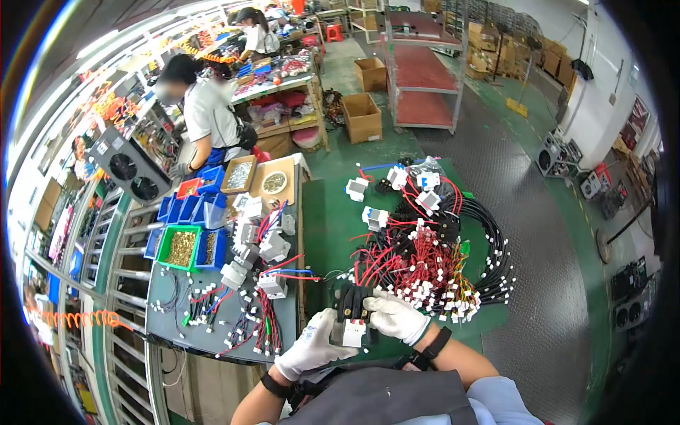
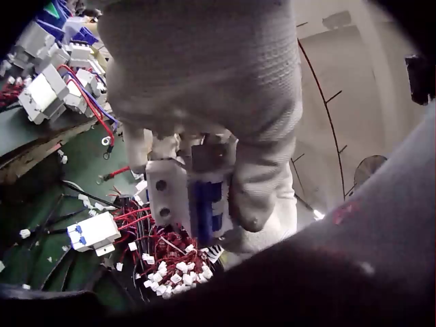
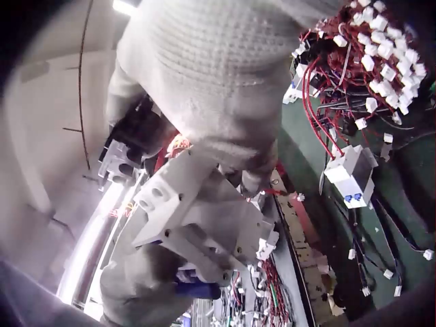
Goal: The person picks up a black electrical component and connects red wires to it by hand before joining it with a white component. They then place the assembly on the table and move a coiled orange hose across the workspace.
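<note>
You have the white boxy block with blue levers between both hands at the lower centre of the frame, in front of your body. Your left hand has its fingers curled round the block's side; your right hand pinches the black part with brass-coloured screws just above it.

No lead shows clearly fastened to the block you hold, though your gloves hide some of it, so you seem partway through this piece; whether its screws are tight, you cannot tell from here.

Right of centre, a white block with red leads sits among others on the green mat, and these look further along. On the dark desk, left of centre, you have a pile of grey-white blocks, some with red and blue leads. The bundle of red wires with white plugs lies beyond your hands, so plenty appears left.
</note>
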Available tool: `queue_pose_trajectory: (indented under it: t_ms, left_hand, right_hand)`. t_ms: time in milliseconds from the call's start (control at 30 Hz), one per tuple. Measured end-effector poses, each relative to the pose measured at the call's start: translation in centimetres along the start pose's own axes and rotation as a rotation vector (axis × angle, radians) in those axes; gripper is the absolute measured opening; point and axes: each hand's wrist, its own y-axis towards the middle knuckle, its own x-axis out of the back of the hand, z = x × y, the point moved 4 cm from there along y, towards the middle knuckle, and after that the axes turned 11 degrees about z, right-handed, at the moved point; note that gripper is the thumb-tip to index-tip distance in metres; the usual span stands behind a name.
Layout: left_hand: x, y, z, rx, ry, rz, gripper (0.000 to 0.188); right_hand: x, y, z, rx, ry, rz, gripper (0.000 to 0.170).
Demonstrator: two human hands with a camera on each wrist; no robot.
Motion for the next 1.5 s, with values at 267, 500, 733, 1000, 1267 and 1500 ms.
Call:
queue_pose_trajectory:
  t_ms: [267, 500, 733, 1000, 1267, 1500]
  left_hand:
    - [-1.1, -1.3, -3.2, 0.030, 0.617, -0.241, 0.067]
    - [-1.4, -1.9, -3.7, -0.069, 0.553, -0.129, 0.098]
    - [-0.2, -0.4, -2.0, -0.159, -0.574, 0.342, 0.048]
    - [-2.8, 0.5, -1.3, -0.055, -0.663, 0.470, 0.040]
    - [-3.0, 0.3, -1.1, -0.024, -0.016, 0.252, 0.046]
    - [-0.6, 0.5, -1.0, -0.265, -0.011, 0.219, 0.023]
  right_hand:
    - [0.7, -0.7, -0.8, 0.085, -0.221, -0.153, 0.028]
    - [-1.8, -0.8, -0.5, 0.260, -0.210, -0.132, 0.034]
    - [-4.2, -1.9, 0.0, 0.208, 0.355, 0.185, 0.052]
    - [-5.3, -2.1, 0.6, 0.237, 0.232, 0.131, 0.053]
    - [-4.0, -2.4, 3.7, 0.480, -0.061, -0.197, 0.045]
    - [-4.3, -2.2, 5.0, 0.526, -0.110, -0.116, 0.052]
